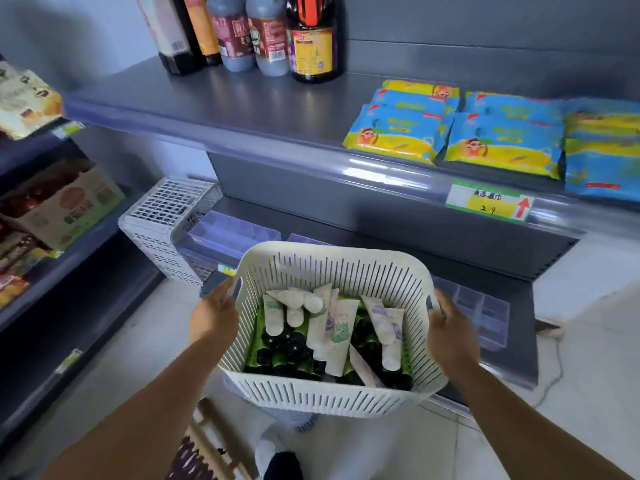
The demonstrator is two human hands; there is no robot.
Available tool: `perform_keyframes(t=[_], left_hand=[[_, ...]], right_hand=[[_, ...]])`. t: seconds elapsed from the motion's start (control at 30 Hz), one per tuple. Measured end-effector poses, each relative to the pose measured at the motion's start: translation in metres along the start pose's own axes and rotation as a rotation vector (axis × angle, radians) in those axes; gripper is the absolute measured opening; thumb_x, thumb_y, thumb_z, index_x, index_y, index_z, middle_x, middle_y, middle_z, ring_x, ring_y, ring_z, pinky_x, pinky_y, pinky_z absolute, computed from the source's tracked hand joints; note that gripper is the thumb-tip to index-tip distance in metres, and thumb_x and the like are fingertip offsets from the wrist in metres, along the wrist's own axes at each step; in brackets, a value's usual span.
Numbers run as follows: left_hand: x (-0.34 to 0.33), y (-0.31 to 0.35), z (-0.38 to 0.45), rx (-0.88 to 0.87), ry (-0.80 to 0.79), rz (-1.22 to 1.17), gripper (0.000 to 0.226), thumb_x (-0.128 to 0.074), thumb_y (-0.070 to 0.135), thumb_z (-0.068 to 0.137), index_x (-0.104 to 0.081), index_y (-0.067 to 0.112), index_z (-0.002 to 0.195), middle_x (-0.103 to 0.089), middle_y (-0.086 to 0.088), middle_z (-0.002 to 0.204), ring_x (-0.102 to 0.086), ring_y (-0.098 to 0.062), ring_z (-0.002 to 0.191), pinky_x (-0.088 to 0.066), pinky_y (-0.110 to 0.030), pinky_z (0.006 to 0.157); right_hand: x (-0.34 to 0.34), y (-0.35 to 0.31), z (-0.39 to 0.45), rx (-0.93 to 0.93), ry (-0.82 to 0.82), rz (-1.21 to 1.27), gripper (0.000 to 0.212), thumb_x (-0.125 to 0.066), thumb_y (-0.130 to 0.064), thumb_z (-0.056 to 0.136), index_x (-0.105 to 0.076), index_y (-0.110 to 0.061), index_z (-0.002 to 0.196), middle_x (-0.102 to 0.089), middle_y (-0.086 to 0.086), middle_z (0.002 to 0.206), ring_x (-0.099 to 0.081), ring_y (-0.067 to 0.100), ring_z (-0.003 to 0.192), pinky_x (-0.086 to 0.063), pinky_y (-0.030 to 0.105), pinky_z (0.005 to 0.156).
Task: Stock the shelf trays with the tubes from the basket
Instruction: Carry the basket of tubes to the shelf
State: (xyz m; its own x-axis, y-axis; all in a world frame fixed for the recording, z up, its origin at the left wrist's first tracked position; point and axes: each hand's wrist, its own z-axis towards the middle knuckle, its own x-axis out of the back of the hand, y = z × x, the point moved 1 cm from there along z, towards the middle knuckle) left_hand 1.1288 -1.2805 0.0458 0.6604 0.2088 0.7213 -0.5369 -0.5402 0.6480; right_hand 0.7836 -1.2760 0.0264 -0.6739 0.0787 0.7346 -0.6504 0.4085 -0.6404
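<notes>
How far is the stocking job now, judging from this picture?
Done: nothing visible; the clear trays on the bottom shelf look empty. In hand: the left hand and right hand grip the white basket by its sides, tubes inside. Left: move all tubes into trays.

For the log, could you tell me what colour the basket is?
White basket, seen best in the head view.
</notes>
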Motion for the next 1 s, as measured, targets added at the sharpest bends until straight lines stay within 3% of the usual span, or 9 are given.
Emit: perform_keyframes(t=[0.07,0.17,0.27,0.4,0.47,0.67,0.83,1.0], left_hand=[[0.003,0.001,0.028,-0.020,-0.027,0.019,0.044,-0.038,0.017,0.098,-0.052,0.041,0.133,-0.069,-0.003,0.089,-0.060,-0.021,0.061,-0.047,-0.027,0.051],[0.008,0.003,0.066,-0.049,-0.079,0.031,0.046,-0.039,0.016,0.096,-0.052,0.040,0.133,-0.071,-0.006,0.088,-0.062,-0.027,0.063,-0.051,-0.031,0.056],[0.016,0.012,0.090,-0.103,-0.104,0.060,0.043,-0.039,0.017,0.097,-0.053,0.038,0.132,-0.069,-0.006,0.084,-0.061,-0.028,0.065,-0.047,-0.029,0.054],[0.025,0.023,0.105,-0.132,-0.124,0.067,0.045,-0.037,0.018,0.097,-0.050,0.037,0.135,-0.070,-0.008,0.094,-0.062,-0.029,0.074,-0.046,-0.029,0.058],[0.027,0.024,0.107,-0.130,-0.119,0.057,0.045,-0.037,0.018,0.097,-0.050,0.039,0.135,-0.069,-0.007,0.090,-0.061,-0.028,0.070,-0.046,-0.030,0.058],[0.026,0.023,0.091,-0.101,-0.083,0.010,0.045,-0.036,0.019,0.097,-0.049,0.039,0.135,-0.069,-0.007,0.094,-0.059,-0.026,0.066,-0.046,-0.029,0.056],[0.020,0.032,0.082,-0.127,-0.092,0.022,0.045,-0.038,0.019,0.096,-0.049,0.040,0.135,-0.070,-0.005,0.085,-0.063,-0.030,0.070,-0.052,-0.037,0.063],[0.010,0.034,0.088,-0.164,-0.129,0.061,0.046,-0.038,0.017,0.097,-0.048,0.037,0.137,-0.070,-0.006,0.083,-0.062,-0.026,0.070,-0.050,-0.033,0.061]], right_hand=[[-0.013,-0.012,0.005,-0.029,0.030,-0.030,0.045,-0.026,-0.022,0.102,-0.033,-0.032,0.145,-0.059,0.013,0.128,-0.061,0.023,0.079,-0.054,0.034,0.065],[-0.028,-0.030,0.009,-0.078,0.062,-0.061,0.045,-0.028,-0.023,0.102,-0.032,-0.034,0.146,-0.054,0.014,0.135,-0.062,0.029,0.096,-0.054,0.037,0.074],[-0.041,-0.040,0.006,-0.109,0.114,0.001,0.044,-0.029,-0.026,0.102,-0.033,-0.035,0.145,-0.063,0.012,0.123,-0.064,0.027,0.082,-0.057,0.040,0.068],[-0.047,-0.050,0.003,-0.134,0.124,0.021,0.044,-0.030,-0.020,0.103,-0.035,-0.034,0.144,-0.063,0.007,0.105,-0.053,0.015,0.065,-0.039,0.022,0.051],[-0.045,-0.054,0.005,-0.128,0.124,0.021,0.045,-0.030,-0.018,0.102,-0.036,-0.034,0.143,-0.065,0.009,0.106,-0.052,0.017,0.064,-0.035,0.021,0.050],[-0.036,-0.051,0.007,-0.119,0.120,0.068,0.045,-0.031,-0.020,0.101,-0.039,-0.034,0.142,-0.064,0.007,0.092,-0.058,0.024,0.068,-0.045,0.030,0.062],[-0.026,-0.044,0.003,-0.132,0.127,0.055,0.042,-0.031,-0.022,0.102,-0.039,-0.034,0.142,-0.065,0.011,0.115,-0.057,0.025,0.076,-0.042,0.030,0.062],[-0.030,-0.036,-0.001,-0.163,0.151,0.083,0.045,-0.032,-0.023,0.101,-0.035,-0.035,0.144,-0.062,0.011,0.127,-0.064,0.028,0.083,-0.053,0.035,0.067]])
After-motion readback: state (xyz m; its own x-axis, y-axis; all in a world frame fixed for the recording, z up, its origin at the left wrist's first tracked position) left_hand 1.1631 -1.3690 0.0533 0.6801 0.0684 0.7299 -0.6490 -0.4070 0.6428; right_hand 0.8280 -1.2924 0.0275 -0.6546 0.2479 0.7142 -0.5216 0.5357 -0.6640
